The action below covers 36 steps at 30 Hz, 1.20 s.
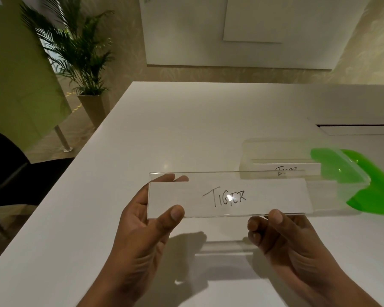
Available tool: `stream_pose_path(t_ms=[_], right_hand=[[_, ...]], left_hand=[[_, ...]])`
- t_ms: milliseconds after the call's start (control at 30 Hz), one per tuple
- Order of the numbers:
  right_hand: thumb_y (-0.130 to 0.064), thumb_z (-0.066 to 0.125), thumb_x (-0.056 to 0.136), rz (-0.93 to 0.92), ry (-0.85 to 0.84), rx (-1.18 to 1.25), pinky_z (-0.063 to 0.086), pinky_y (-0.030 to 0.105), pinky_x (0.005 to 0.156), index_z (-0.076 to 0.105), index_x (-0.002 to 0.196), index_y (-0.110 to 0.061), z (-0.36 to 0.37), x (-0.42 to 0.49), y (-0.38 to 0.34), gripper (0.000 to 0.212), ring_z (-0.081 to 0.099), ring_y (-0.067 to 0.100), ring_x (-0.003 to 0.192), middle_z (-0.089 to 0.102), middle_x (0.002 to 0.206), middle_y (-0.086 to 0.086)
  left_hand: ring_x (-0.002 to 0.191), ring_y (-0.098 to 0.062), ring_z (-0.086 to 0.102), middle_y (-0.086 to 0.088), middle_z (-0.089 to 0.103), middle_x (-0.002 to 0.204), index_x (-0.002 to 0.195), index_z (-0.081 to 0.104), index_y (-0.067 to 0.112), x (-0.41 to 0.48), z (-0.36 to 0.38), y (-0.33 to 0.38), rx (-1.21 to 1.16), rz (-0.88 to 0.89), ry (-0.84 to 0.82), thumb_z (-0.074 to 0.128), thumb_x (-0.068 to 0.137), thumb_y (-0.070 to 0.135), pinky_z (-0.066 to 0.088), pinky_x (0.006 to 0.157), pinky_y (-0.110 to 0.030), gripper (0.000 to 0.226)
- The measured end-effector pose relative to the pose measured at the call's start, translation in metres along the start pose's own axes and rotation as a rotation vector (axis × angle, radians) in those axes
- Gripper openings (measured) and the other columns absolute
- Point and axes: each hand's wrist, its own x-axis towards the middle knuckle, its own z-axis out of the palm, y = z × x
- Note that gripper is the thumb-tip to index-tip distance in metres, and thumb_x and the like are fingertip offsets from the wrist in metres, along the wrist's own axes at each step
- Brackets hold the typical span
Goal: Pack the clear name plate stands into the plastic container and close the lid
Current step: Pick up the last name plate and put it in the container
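Observation:
A clear name plate stand (228, 196) with a white card reading "TIGER" is held above the white table (164, 129). My left hand (146, 222) pinches its left end, thumb in front and fingers behind. My right hand (282, 235) grips its lower right edge. Behind it to the right stands the clear plastic container (275, 149), open, with another name plate stand (286, 168) lying inside. The green lid (368, 182) leans at the container's right side.
A slot or recess (359, 129) is cut into the table at the far right. A dark chair (7, 169) stands at the table's left side. A potted palm (84, 63) and a green partition stand further back on the left.

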Motion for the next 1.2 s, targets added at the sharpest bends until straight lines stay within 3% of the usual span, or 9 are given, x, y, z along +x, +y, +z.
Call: stream_pose_path(t_ms=[400, 500, 567, 633, 733, 800, 900, 1100, 1200], right_hand=[[-0.044, 0.099, 0.026, 0.004, -0.013, 0.031, 0.056, 0.025, 0.055, 0.073, 0.061, -0.007, -0.007, 0.003, 0.003, 0.057, 0.069, 0.021, 0.064, 0.072, 0.071, 0.018], [-0.05, 0.096, 0.035, -0.06, -0.077, -0.092, 0.06, 0.039, 0.073, 0.076, 0.097, -0.013, -0.014, 0.007, -0.006, 0.074, 0.072, 0.028, 0.087, 0.074, 0.101, 0.017], [-0.06, 0.088, 0.043, -0.158, -0.11, -0.213, 0.055, 0.055, 0.083, 0.061, 0.125, -0.015, -0.018, 0.012, -0.021, 0.097, 0.066, 0.033, 0.108, 0.068, 0.123, 0.009], [-0.068, 0.083, 0.044, -0.246, -0.077, -0.332, 0.052, 0.057, 0.088, 0.052, 0.132, -0.014, -0.021, 0.016, -0.041, 0.108, 0.064, 0.032, 0.112, 0.065, 0.129, 0.003], [-0.068, 0.081, 0.051, -0.408, -0.106, -0.714, 0.054, 0.035, 0.09, 0.056, 0.127, -0.025, -0.022, 0.013, -0.071, 0.091, 0.067, 0.022, 0.104, 0.068, 0.122, -0.002], [-0.062, 0.081, 0.058, -0.48, -0.215, -1.074, 0.052, 0.029, 0.087, 0.063, 0.119, -0.035, -0.019, 0.008, -0.082, 0.069, 0.066, 0.012, 0.103, 0.069, 0.116, -0.012], [-0.062, 0.081, 0.06, -0.527, -0.359, -1.415, 0.049, 0.021, 0.082, 0.064, 0.114, -0.039, -0.011, 0.0, -0.086, 0.061, 0.063, 0.002, 0.101, 0.066, 0.108, -0.022], [-0.057, 0.081, 0.062, -0.518, -0.415, -1.61, 0.051, 0.028, 0.077, 0.06, 0.111, -0.041, -0.005, -0.003, -0.093, 0.056, 0.059, -0.002, 0.092, 0.059, 0.103, -0.029], [-0.053, 0.082, 0.061, -0.54, -0.416, -1.638, 0.052, 0.029, 0.073, 0.061, 0.11, -0.037, -0.006, 0.0, -0.101, 0.055, 0.06, -0.001, 0.09, 0.061, 0.102, -0.026]], left_hand=[[0.104, -0.022, 0.072, -0.009, 0.076, 0.111, 0.108, 0.074, 0.022, 0.002, 0.006, 0.004, 0.041, 0.041, -0.013, 0.095, 0.055, 0.037, 0.057, 0.08, -0.023, 0.059], [0.103, -0.024, 0.073, -0.011, 0.076, 0.111, 0.106, 0.075, 0.023, 0.003, 0.002, 0.004, 0.055, 0.044, -0.022, 0.096, 0.054, 0.037, 0.057, 0.079, -0.024, 0.058], [0.102, -0.025, 0.073, -0.01, 0.076, 0.11, 0.104, 0.075, 0.023, 0.003, -0.001, 0.005, 0.083, 0.042, -0.021, 0.096, 0.052, 0.039, 0.057, 0.077, -0.024, 0.059], [0.101, -0.028, 0.073, -0.012, 0.076, 0.109, 0.105, 0.074, 0.02, 0.005, -0.003, 0.006, 0.145, 0.056, -0.04, 0.096, 0.052, 0.039, 0.058, 0.076, -0.025, 0.061], [0.099, -0.03, 0.072, -0.013, 0.074, 0.11, 0.105, 0.072, 0.015, 0.006, 0.0, 0.006, 0.284, 0.082, -0.072, 0.096, 0.051, 0.043, 0.058, 0.074, -0.029, 0.065], [0.096, -0.029, 0.072, -0.012, 0.073, 0.109, 0.106, 0.07, 0.012, 0.007, 0.006, 0.005, 0.402, 0.105, -0.111, 0.095, 0.051, 0.045, 0.057, 0.07, -0.03, 0.069], [0.098, -0.024, 0.072, -0.007, 0.075, 0.111, 0.103, 0.072, 0.017, 0.009, 0.019, 0.0, 0.467, 0.152, -0.183, 0.093, 0.052, 0.034, 0.057, 0.07, -0.027, 0.057], [0.103, -0.019, 0.071, -0.003, 0.075, 0.113, 0.106, 0.071, 0.021, 0.014, 0.036, -0.004, 0.462, 0.192, -0.286, 0.094, 0.053, 0.023, 0.057, 0.075, -0.023, 0.057], [0.117, -0.019, 0.065, 0.0, 0.07, 0.127, 0.123, 0.063, 0.026, 0.021, 0.036, -0.004, 0.443, 0.189, -0.347, 0.097, 0.051, 0.033, 0.054, 0.089, -0.026, 0.08]])
